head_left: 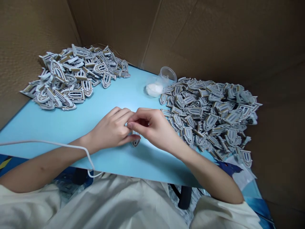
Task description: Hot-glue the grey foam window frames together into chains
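My left hand (pixel 114 128) is closed around a small grey-white arched plastic piece (pixel 135 142), whose rounded tip shows below the thumb. The rest of this piece is hidden by my fingers. My right hand (pixel 153 125) meets the left one over the piece, thumb and forefinger pinched together. Whatever lies between those fingertips is too small or too covered to make out. Both hands are just above the light blue tabletop (pixel 114 160).
A pile of arched pieces with brown markings (pixel 71 74) lies at the back left. Greyer arched pieces (pixel 209 111) are heaped on the right. Between them stands a clear plastic cup (pixel 156 84) with white material, its lid (pixel 168 73) behind. A white cable (pixel 71 146) crosses my left forearm. Cardboard walls (pixel 214 38) enclose the table.
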The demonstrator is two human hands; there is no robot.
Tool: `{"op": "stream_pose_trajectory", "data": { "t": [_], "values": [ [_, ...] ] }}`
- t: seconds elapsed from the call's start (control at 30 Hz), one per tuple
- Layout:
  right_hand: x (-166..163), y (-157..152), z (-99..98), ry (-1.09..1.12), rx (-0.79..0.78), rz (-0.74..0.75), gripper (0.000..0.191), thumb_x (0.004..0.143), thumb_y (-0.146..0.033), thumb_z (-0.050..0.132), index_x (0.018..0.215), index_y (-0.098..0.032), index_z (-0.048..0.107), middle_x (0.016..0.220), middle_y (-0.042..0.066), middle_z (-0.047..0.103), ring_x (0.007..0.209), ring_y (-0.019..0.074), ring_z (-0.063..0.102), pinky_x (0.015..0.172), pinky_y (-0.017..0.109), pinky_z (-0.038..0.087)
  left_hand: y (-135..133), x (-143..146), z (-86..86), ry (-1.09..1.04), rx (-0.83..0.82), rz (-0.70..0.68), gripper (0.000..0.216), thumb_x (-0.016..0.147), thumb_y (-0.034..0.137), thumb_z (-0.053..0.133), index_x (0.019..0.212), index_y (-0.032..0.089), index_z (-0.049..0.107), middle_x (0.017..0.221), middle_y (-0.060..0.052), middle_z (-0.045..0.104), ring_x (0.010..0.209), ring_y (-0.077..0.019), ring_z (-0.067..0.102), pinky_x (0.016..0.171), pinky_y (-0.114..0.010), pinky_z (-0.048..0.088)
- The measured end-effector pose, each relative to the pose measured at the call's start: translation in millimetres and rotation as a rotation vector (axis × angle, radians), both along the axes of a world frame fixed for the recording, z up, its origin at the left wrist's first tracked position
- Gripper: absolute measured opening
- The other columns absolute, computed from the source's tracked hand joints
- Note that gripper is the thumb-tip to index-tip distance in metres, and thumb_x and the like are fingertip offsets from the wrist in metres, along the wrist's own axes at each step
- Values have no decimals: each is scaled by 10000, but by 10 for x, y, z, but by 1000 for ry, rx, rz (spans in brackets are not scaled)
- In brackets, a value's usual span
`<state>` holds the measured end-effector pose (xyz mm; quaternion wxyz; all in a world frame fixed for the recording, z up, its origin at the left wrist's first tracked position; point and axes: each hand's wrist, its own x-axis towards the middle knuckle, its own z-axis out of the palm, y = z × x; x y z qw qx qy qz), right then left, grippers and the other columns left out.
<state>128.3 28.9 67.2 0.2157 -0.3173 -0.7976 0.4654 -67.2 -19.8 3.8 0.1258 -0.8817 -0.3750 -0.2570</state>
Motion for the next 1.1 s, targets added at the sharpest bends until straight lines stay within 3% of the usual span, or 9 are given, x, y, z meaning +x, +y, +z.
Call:
{"op": "stream_pose_trajectory", "data": {
  "t": [0.1, 0.2, 0.47, 0.67, 0.77, 0.87, 1.0, 1.1],
  "values": [
    [-57, 20, -79, 26, -125, 23, 149, 904, -49, 707, 791, -132, 757, 748, -32, 672, 680, 89, 503, 668, 265, 379, 4, 7, 7, -8, -13, 14, 420, 1117, 540, 610, 1004, 150, 718, 976, -123, 731, 960, -283, 649, 794, -413, 486],
    [-58, 31, -78, 37, -155, 38, 143, 905, -50, 712, 798, -132, 758, 762, -31, 687, 691, 91, 513, 683, 266, 388, -1, 12, 7, -19, -17, 24, 404, 1110, 518, 631, 1012, 136, 719, 961, -128, 725, 944, -289, 643, 777, -423, 476],
    [-38, 2, -9, 4, -46, 93, 172, 932, -37, 693, 818, -145, 762, 822, -11, 703, 735, 102, 555, 748, 266, 413, -61, 37, 20, 70, -13, 93, 323, 1105, 389, 621, 949, 143, 761, 978, -146, 747, 981, -328, 660, 811, -477, 489],
    [-76, -29, -1, -76, 78, 89, 185, 951, -81, 631, 791, -160, 682, 790, -9, 651, 732, 111, 530, 713, 269, 387, -66, 43, -12, 77, -20, 85, 245, 1073, 299, 648, 909, 152, 756, 938, -139, 751, 975, -332, 661, 818, -484, 481],
    [-40, -18, 171, -28, 0, 145, 162, 956, -109, 646, 813, -174, 686, 759, -17, 643, 692, 109, 527, 654, 266, 405, -57, 40, -40, 74, -41, 104, 218, 1063, 345, 693, 933, 182, 758, 923, -113, 739, 972, -321, 650, 825, -469, 467],
    [64, -19, 503, 117, -85, 147, 160, 961, -155, 712, 811, -210, 722, 705, -10, 643, 638, 133, 553, 561, 297, 435, -53, 31, -49, 121, -54, 129, 299, 1027, 450, 763, 884, 188, 763, 971, -106, 736, 988, -307, 645, 834, -451, 459],
    [161, -39, 824, 326, 164, 3, 197, 954, -143, 759, 816, -283, 757, 652, -4, 609, 594, 178, 553, 509, 378, 459, -56, 11, -23, 194, -48, 129, 356, 985, 477, 820, 811, 172, 762, 939, -124, 716, 998, -318, 650, 827, -454, 465],
    [101, 4, 717, 240, 423, 26, 202, 1014, -139, 706, 854, -261, 724, 764, 11, 654, 670, 166, 587, 613, 369, 493, -56, 9, -30, 186, -69, 106, 348, 1020, 466, 772, 847, 164, 769, 1012, -146, 741, 1005, -331, 656, 810, -469, 475]
  ]
}}
